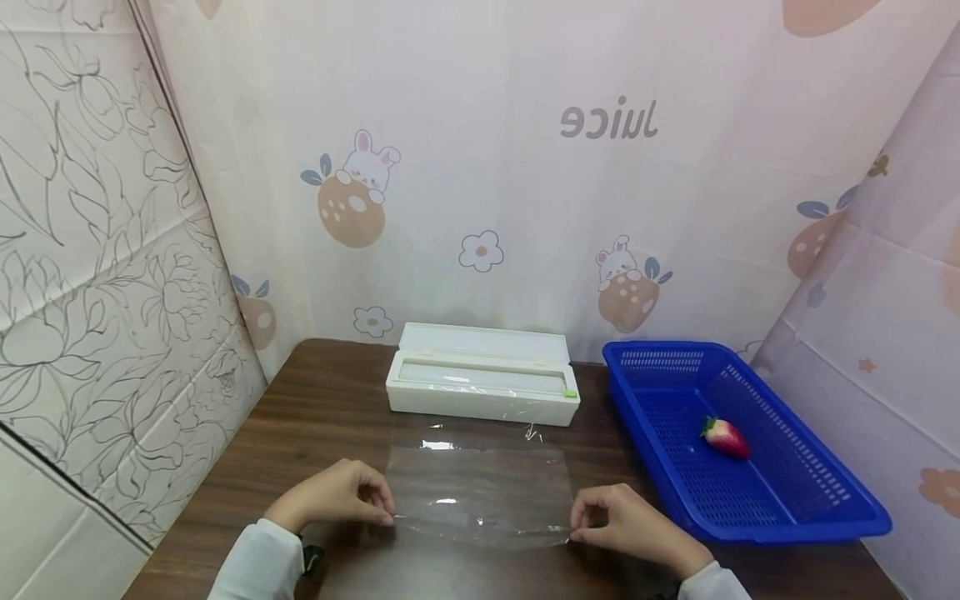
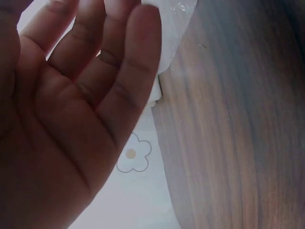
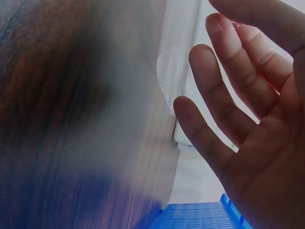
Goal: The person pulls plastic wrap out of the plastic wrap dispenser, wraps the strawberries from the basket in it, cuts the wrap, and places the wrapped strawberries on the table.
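Note:
A sheet of clear plastic wrap (image 1: 480, 479) stretches toward me from a white wrap dispenser box (image 1: 483, 407) whose lid is raised. My left hand (image 1: 339, 496) pinches the sheet's near left corner between thumb and fingertips. At the near right corner, my right hand (image 1: 630, 525) pinches the film the same way. The sheet hangs taut between both hands, over the wooden table. In the left wrist view, the left hand's other fingers (image 2: 136, 62) are loosely bent, with film behind them. The right wrist view shows film (image 3: 174, 62) beyond the spread right fingers (image 3: 209, 71).
A blue plastic basket (image 1: 652, 446) stands at the right with a strawberry (image 1: 726, 438) inside. A small green piece (image 1: 571, 394) sits on the box's right front edge. Printed curtains (image 1: 480, 167) hang behind the dark wooden table (image 1: 322, 400).

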Available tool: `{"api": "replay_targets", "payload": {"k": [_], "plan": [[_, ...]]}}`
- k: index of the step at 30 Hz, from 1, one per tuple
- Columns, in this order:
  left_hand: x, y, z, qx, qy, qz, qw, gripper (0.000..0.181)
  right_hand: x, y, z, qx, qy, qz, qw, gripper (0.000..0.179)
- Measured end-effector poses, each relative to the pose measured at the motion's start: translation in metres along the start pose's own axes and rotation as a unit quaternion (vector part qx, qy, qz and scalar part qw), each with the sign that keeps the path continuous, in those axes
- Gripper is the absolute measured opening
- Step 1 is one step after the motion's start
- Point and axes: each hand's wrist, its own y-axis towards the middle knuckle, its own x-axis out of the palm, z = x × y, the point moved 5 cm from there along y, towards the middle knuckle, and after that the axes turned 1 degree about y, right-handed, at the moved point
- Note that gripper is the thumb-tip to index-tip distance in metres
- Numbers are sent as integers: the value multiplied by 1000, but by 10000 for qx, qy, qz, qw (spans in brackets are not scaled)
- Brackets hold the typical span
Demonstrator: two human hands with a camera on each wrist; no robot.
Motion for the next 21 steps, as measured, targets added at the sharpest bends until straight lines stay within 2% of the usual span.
{"api": "replay_targets", "payload": {"k": [5, 10, 14, 21], "plan": [[4, 0, -4, 43, 122, -58, 9999, 11, 5, 1, -1, -254, -113, -40, 9996, 15], [9, -2, -9, 8, 190, -159, 9997, 10, 12, 2, 1, -103, -56, -284, 9995, 16], [10, -2, -12, -76, 279, -107, 9995, 9, 14, 2, 0, -18, -123, -357, 9993, 17], [13, -4, -13, -227, 104, -195, 9995, 8, 14, 0, -1, -20, -184, -419, 9990, 15]]}}
